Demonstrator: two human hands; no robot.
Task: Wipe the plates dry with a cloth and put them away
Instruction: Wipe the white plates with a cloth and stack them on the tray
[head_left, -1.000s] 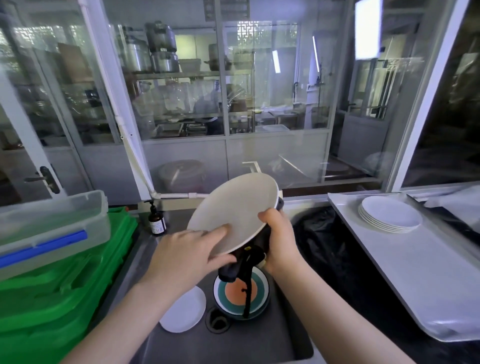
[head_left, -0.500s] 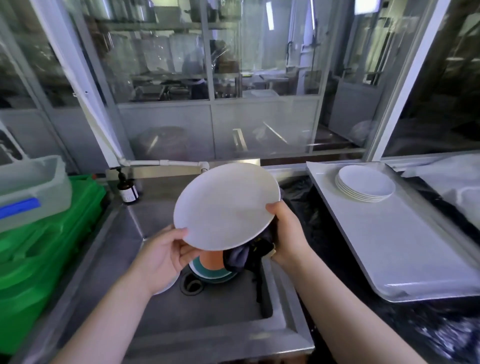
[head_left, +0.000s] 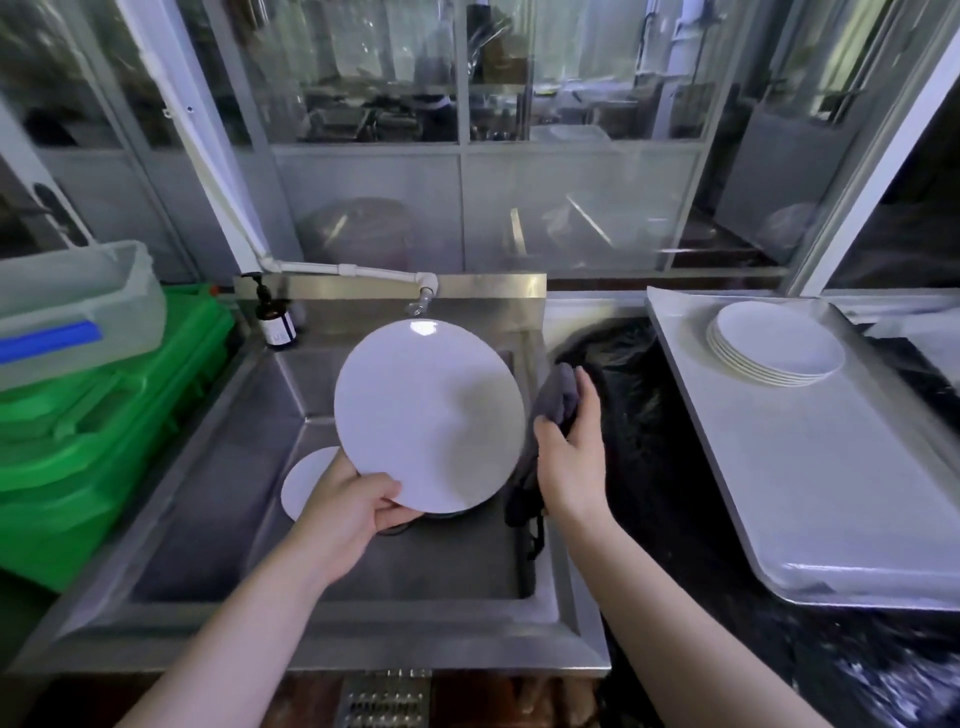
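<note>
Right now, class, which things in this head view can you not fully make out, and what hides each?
- Small plate in the sink: partly covered by the left hand and the held plate.
- Dark cloth: partly behind the right hand.
- Bottle: label too small to read.

White plate (head_left: 428, 410), dark grey cloth (head_left: 553, 410), green crates (head_left: 104, 415)

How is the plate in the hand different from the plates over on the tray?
The held plate is one plate, tilted above the sink, gripped by the left hand. The stacked plates are several, lying flat on the tray, untouched. Both are round and white.
</note>
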